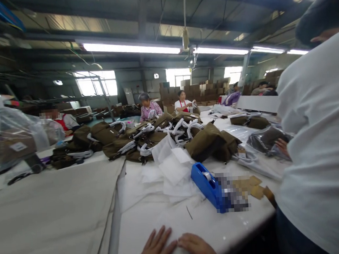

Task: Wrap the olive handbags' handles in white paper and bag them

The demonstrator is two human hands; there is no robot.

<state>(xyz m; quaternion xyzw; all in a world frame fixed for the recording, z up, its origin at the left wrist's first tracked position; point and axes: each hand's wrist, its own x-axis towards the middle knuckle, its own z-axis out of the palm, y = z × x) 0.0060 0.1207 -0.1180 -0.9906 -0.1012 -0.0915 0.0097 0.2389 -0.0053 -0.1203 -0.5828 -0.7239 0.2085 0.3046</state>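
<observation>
My left hand [157, 248] lies on the white tabletop [146, 220] near its front edge, fingers spread and holding nothing I can see. Close beside it is my right hand [198, 248], its fingers slightly bent and pointing left, almost meeting the left thumb; nothing shows in it. Beyond both hands sits a blue tape dispenser [206, 186] with a roll in it. Thin white sheets [174, 167] lie loosely stacked to its left. Behind them is a heap of olive-brown bags [206, 142], many with handles wrapped in white material.
A person in a white shirt [316, 133] stands close on my right, one hand at a plastic-wrapped bag [266, 139]. Brown scraps [256, 188] lie by the dispenser. Large pale sheets [48, 215] cover the left side. Several people sit beyond the heap, before stacked cartons [170, 94].
</observation>
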